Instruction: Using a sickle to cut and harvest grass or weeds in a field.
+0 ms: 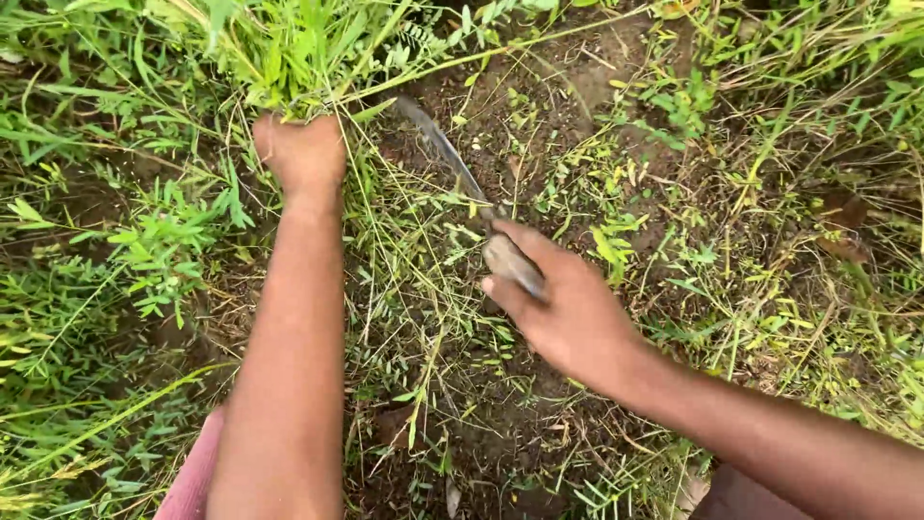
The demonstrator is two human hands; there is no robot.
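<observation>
Clenched into a tight fist, the left hand (301,152) is gripping a bunch of green grass (279,48) at the far left, and the blades are spreading out above the knuckles. At the centre, the right hand (568,313) is closing around the worn wooden handle (512,263) of a sickle (462,183); the thumb is lying along the handle and the fingers are wrapping under it. Its thin, curved metal blade (438,144) is pointing far and left, and the tip is lying just beside the held grass, near the fist. Between the two hands, thin dry stems are crossing over dark bare soil (539,116), which is looking damp and crumbly. More open ground is showing far of the blade and near the wrist. Thick leafy weeds (154,250) are filling the left edge, and thinner yellowish plants (770,241) are growing on the right side.
</observation>
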